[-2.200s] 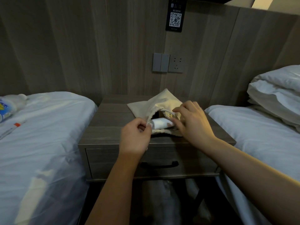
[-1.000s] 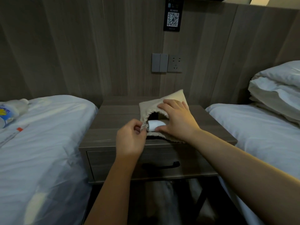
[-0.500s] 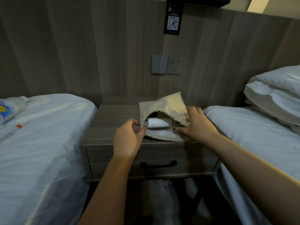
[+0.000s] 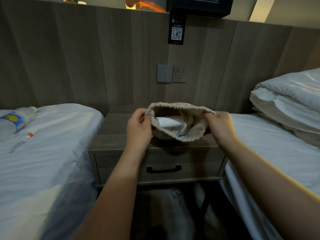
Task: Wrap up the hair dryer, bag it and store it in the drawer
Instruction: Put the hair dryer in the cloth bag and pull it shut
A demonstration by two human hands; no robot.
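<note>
The left hand (image 4: 138, 129) and right hand (image 4: 220, 125) are pinching opposite rims of a limp cloth bag (image 4: 194, 134) above the tabletop (image 4: 110, 135); the white hair dryer (image 4: 168, 122) is lying inside, probably weighing it down and needing support underneath.

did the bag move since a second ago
Yes. The bag lay flat on the nightstand; now the left hand and right hand hold it raised above that top, mouth toward the camera.

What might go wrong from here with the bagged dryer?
The bag is held wide open between the left hand and right hand, so the hair dryer may slide out if tipped. The cord lies near the rim and may snag when cinching. The drawer is shut with both hands busy.
</note>
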